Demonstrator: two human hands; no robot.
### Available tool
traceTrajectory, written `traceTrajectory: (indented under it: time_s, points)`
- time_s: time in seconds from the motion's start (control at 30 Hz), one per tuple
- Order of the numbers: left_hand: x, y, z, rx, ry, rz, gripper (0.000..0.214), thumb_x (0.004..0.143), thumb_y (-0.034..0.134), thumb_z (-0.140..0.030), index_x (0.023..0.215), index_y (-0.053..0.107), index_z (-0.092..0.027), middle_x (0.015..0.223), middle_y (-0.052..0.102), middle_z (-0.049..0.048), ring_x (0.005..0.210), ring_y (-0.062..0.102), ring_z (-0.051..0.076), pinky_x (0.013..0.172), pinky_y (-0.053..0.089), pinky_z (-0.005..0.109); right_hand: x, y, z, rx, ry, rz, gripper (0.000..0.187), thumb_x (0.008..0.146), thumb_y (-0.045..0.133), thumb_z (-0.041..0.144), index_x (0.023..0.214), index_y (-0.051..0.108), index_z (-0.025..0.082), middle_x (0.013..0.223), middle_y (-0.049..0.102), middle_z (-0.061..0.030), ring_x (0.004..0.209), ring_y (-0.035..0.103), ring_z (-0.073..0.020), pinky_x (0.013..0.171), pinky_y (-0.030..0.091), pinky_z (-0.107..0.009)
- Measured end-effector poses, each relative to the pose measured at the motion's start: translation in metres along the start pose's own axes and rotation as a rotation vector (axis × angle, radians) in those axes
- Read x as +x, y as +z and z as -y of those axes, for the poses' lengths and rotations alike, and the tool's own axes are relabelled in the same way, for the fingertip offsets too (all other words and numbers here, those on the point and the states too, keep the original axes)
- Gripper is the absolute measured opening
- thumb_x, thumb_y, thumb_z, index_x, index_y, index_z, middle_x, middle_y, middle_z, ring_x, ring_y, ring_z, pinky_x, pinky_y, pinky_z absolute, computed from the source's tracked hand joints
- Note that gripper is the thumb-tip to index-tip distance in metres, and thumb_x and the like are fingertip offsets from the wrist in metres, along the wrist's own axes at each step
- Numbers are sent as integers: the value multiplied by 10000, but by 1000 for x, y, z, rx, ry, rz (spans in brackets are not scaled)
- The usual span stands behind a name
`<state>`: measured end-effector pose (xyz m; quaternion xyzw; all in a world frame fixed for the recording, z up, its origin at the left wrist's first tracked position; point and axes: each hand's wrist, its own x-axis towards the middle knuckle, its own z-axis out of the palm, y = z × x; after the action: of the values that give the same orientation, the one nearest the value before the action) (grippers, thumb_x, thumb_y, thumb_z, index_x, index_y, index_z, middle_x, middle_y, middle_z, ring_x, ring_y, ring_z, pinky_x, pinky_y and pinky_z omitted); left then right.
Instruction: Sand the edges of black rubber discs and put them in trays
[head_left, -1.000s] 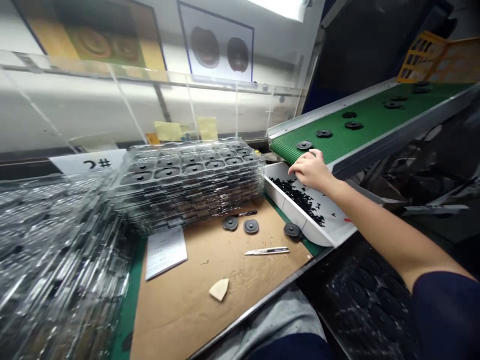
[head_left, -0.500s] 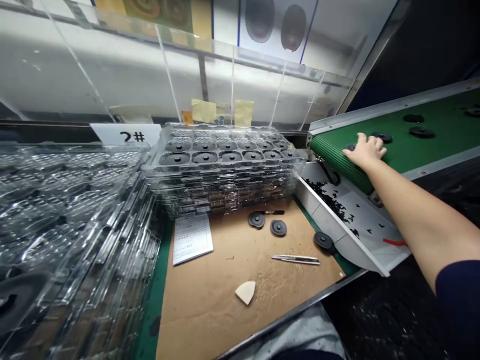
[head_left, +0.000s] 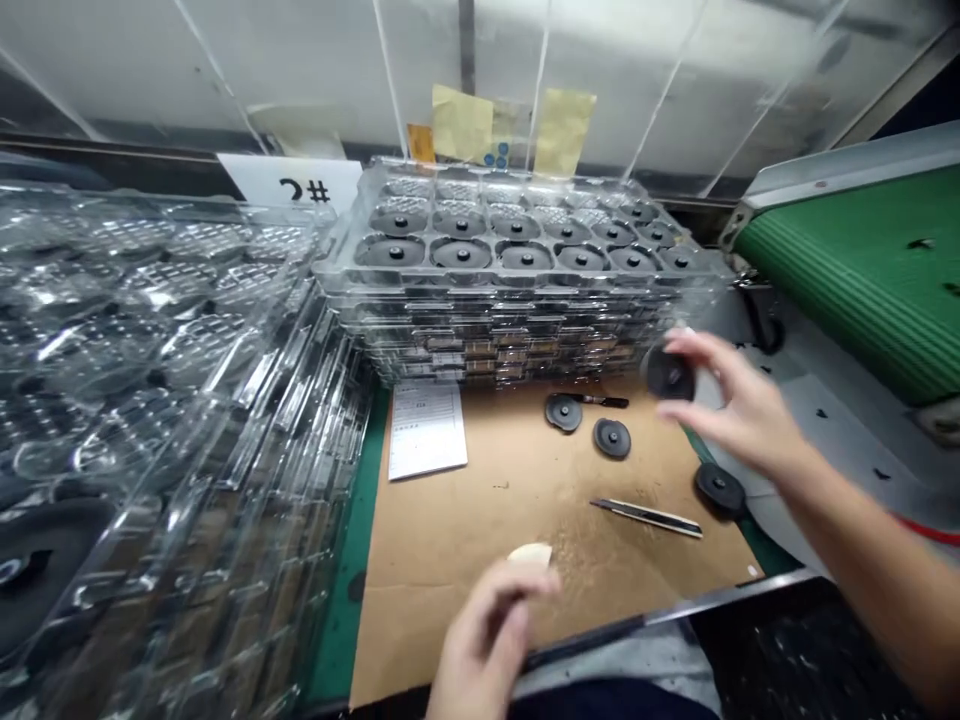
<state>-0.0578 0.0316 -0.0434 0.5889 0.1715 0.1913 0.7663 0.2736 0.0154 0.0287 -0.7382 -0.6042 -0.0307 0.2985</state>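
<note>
1. Room to move: the brown cardboard mat (head_left: 480,520) lies open in front of me, its near edge running along a dark metal rail (head_left: 660,618). A utility knife (head_left: 646,517) lies on its right half, and a printed sheet (head_left: 427,430) lies at its back left corner.
2. Containers: behind the mat, a stack of clear plastic trays (head_left: 517,300) holds black discs, one per pocket on top. Left of the mat is a looser pile of clear trays (head_left: 150,400). Right of it, a white bin (head_left: 832,430) holds scattered black scraps below a green conveyor belt (head_left: 862,280).
3. My right hand (head_left: 739,410) is above the mat's right side, fingertips (head_left: 679,345) pinching a blurred black disc (head_left: 667,372) by its rim.
4. My left hand (head_left: 487,640) is at the mat's near edge, fingers curled around a cream wedge (head_left: 530,553).
5. Two loose black discs (head_left: 564,412) (head_left: 612,438) sit at the mat's back edge; another (head_left: 720,490) sits just past its right edge.
</note>
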Motion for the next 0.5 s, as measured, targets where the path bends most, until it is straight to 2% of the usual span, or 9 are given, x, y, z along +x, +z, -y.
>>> traceTrajectory:
  time_s: [0.03, 0.07, 0.13, 0.2, 0.3, 0.37, 0.43, 0.5]
  points:
    - [9, 2, 10, -33, -18, -141, 377, 925, 399, -323, 1300, 390, -291, 1382, 430, 110, 1273, 418, 253, 1043, 370, 483, -19, 18, 18, 168, -18, 206, 678, 713, 710, 439, 1299, 411, 275, 1290, 509, -57, 1190, 491, -247, 1019, 407, -395]
    - [17, 4, 18, -138, -16, -369, 400, 900, 458, -350, 1292, 396, -296, 1394, 422, 103, 1289, 408, 258, 1057, 359, 463, -37, 34, 35, 317, -26, 355, 765, 690, 733, 435, 1341, 362, 276, 1268, 523, -66, 1180, 501, -243, 1012, 418, -395]
    - [28, 10, 29, -330, -54, -450, 568, 769, 642, -416, 1281, 435, -281, 1420, 400, 114, 1280, 422, 305, 1032, 396, 440, -70, 61, 62, 536, -5, 547, 866, 652, 765, 437, 1376, 318, 282, 1278, 504, -81, 1173, 508, -239, 999, 438, -384]
    - [32, 15, 32, -464, -106, -428, 672, 643, 743, -446, 1243, 508, -253, 1398, 437, 126, 1253, 449, 332, 1007, 423, 413, -93, 80, 82, 683, 56, 580, 869, 638, 777, 430, 1369, 330, 292, 1293, 479, -84, 1192, 489, -239, 1002, 436, -375]
    - [29, 18, 28, -562, -188, -465, 733, 578, 786, -440, 1239, 540, -242, 1365, 483, 126, 1245, 457, 328, 1021, 405, 383, -111, 97, 99, 788, 220, 501, 824, 662, 764, 418, 1356, 337, 303, 1285, 473, -76, 1183, 495, -228, 1002, 435, -356]
    - [24, 17, 27, -609, -225, -537, 720, 582, 800, -393, 1237, 546, -236, 1344, 507, 126, 1242, 461, 322, 1015, 411, 371, -116, 103, 105, 776, 277, 478, 817, 695, 736, 428, 1375, 302, 305, 1282, 473, -76, 1190, 486, -232, 1014, 422, -365]
    - [20, 15, 29, -687, -238, -611, 636, 647, 767, -365, 1231, 549, -235, 1347, 505, 121, 1220, 485, 327, 983, 442, 385, -121, 106, 104, 707, 264, 488, 761, 753, 671, 452, 1390, 281, 307, 1282, 464, -84, 1181, 484, -248, 1000, 429, -394]
    - [16, 12, 33, -787, -213, -655, 557, 719, 709, -365, 1234, 541, -233, 1363, 491, 116, 1191, 514, 333, 963, 460, 402, -126, 110, 97, 571, 301, 527, 621, 829, 570, 454, 1376, 316, 303, 1233, 468, -100, 1031, 570, -243, 878, 503, -405]
